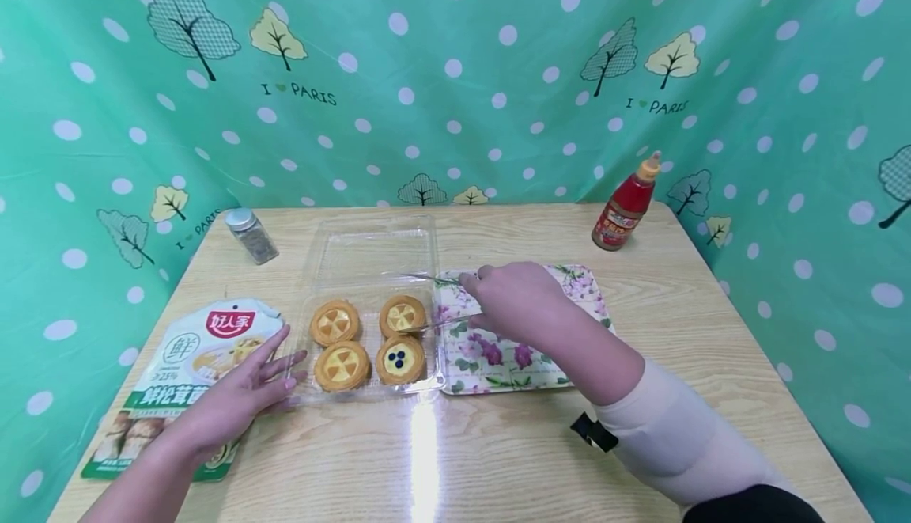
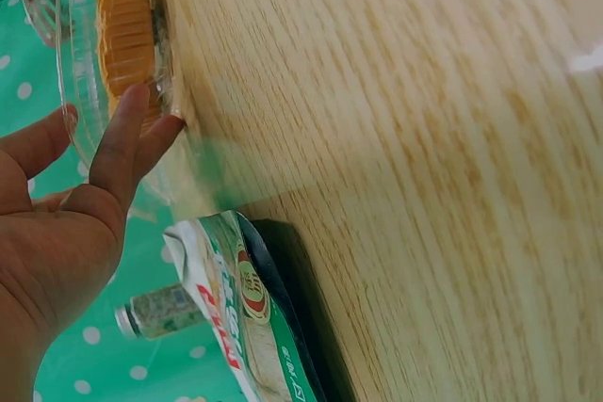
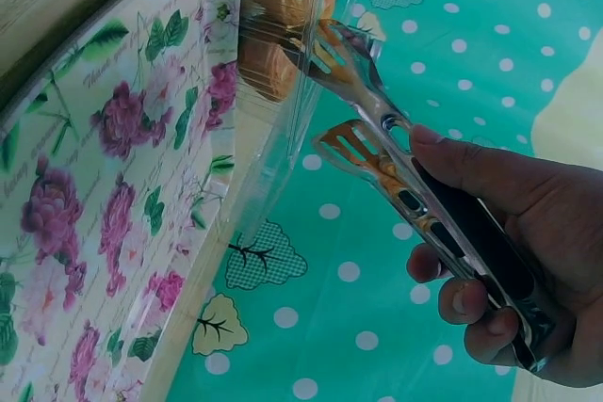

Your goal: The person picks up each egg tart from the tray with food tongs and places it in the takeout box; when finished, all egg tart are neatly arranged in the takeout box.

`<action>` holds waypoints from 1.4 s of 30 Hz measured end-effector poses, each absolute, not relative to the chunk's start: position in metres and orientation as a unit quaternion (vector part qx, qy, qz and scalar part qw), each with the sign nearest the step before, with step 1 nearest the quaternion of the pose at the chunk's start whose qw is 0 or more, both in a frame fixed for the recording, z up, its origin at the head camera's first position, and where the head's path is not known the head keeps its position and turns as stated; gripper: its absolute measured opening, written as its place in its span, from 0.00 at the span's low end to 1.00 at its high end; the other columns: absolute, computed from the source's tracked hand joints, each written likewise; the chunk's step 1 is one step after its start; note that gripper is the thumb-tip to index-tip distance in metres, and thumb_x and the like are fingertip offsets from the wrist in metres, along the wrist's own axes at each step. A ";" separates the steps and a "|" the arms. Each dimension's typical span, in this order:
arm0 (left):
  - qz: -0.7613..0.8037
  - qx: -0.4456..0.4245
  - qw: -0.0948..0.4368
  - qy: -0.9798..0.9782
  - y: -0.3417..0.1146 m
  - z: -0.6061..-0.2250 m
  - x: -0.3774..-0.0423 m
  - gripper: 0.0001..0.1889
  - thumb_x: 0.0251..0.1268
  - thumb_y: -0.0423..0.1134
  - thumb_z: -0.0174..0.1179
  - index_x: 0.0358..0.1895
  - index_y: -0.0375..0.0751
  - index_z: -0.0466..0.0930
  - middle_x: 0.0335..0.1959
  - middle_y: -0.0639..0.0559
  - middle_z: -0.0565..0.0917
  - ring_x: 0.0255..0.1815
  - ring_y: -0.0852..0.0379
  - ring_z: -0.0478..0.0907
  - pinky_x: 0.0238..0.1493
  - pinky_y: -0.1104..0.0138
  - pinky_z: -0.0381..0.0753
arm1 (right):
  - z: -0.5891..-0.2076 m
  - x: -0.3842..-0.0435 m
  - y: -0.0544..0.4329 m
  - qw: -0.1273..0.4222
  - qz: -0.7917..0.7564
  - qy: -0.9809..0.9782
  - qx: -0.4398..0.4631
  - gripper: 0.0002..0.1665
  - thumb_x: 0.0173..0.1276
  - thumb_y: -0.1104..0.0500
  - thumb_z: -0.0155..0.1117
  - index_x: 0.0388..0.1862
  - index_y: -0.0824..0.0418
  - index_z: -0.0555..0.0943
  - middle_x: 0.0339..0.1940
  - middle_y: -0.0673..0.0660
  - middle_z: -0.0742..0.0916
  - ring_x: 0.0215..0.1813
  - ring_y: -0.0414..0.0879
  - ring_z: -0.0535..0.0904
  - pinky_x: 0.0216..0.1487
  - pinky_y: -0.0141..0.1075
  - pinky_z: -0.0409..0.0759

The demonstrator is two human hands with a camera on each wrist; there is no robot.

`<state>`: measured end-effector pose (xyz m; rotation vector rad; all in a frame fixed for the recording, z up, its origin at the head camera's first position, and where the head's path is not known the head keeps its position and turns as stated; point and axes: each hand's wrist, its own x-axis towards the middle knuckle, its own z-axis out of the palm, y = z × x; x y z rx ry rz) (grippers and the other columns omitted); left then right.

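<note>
A clear plastic container (image 1: 373, 250) lies with its lid folded back, holding several egg tarts (image 1: 342, 365). One tart (image 1: 401, 359) at the near right carries dark berries. My left hand (image 1: 238, 396) rests its spread, fairly straight fingertips at the container's left wall. In the right wrist view, my right hand (image 3: 556, 261) grips metal tongs (image 3: 350, 82) with dark handle panels. The tongs' arms are spread; one reaches over the container's right wall to the far-right tart (image 1: 402, 313), the other stays higher up, near the lid.
Right of the container lies a floral tray (image 1: 491, 380), partly beneath my right forearm. A green and white food pouch (image 1: 160, 373) lies under my left arm. A spice jar (image 1: 252, 236) stands at the back left, a red sauce bottle (image 1: 625, 206) at the back right.
</note>
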<state>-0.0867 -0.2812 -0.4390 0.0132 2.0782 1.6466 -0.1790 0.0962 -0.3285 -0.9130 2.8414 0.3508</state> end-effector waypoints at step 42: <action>0.603 0.006 0.229 0.764 -0.281 -0.439 -0.086 0.43 0.76 0.39 0.52 0.80 0.53 0.29 0.77 0.29 0.49 0.72 0.32 0.59 0.59 0.59 0.82 | -0.326 -0.154 0.102 0.181 -0.008 0.911 -0.371 0.28 0.69 0.35 0.58 0.52 0.53 0.86 0.24 0.47 0.86 0.25 0.39 0.79 0.35 0.38 0.84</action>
